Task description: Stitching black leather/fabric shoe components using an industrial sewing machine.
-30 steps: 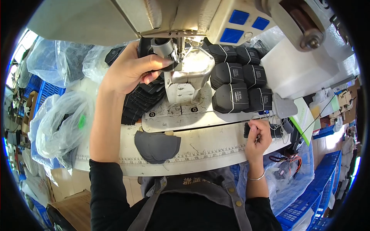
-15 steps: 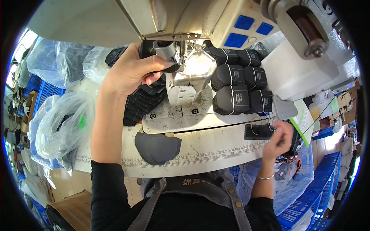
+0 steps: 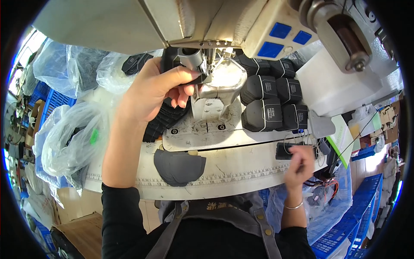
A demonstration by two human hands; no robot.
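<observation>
My left hand (image 3: 151, 90) is closed at the sewing machine's needle area, thumb on top and fingers curled beneath. It pinches a dark fabric piece (image 3: 169, 58), partly hidden by the hand and the round metal machine part. Under the lamp's glare stands the machine's metal post (image 3: 211, 103). My right hand (image 3: 300, 166), blurred, hovers over the table's front edge at right with curled fingers. Something small and dark shows in it, too smeared to name. Just beyond that hand lies a black flat piece (image 3: 283, 151). Grey rounded fabric pieces (image 3: 179, 167) lie overlapped in front of the machine.
Banded stacks of black pieces (image 3: 261, 115) stand right of the post. More dark pieces (image 3: 161, 123) are piled at its left. Clear plastic bags (image 3: 71, 134) crowd the table's left side. Blue crates (image 3: 360, 216) stand at lower right. The machine head (image 3: 194, 21) overhangs the work.
My right hand has moved left and slightly toward me, away from the metal plate at the table's right. My left hand remains at the needle area. The whole view has shifted slightly.
</observation>
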